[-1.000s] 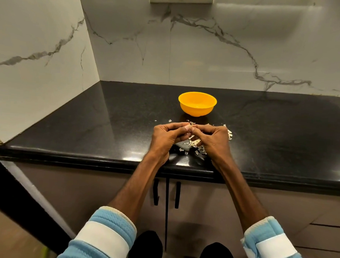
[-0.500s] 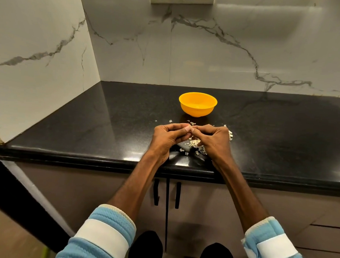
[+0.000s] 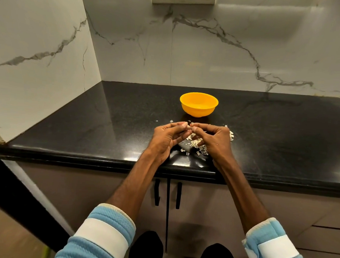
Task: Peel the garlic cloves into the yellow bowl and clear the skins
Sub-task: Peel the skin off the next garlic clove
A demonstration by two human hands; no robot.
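both hands meet over the counter (image 3: 106, 125): left hand (image 3: 167, 139) and right hand (image 3: 214, 141) pinch one garlic clove (image 3: 188, 127) at their fingertips, just near of the yellow bowl (image 3: 198, 109). skins (image 3: 196, 144) lie beneath. probably best: left steadies, right strips in short pulls.

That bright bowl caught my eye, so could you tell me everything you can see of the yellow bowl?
The yellow bowl is small, round and smooth, looking like glossy plastic, with a thin rim and a small foot. It stands upright on the black countertop, beyond the left hand and right hand, which pinch a garlic clove and do not touch it. Garlic skins lie in front of it, apart from it. Whether it holds cloves cannot be told.
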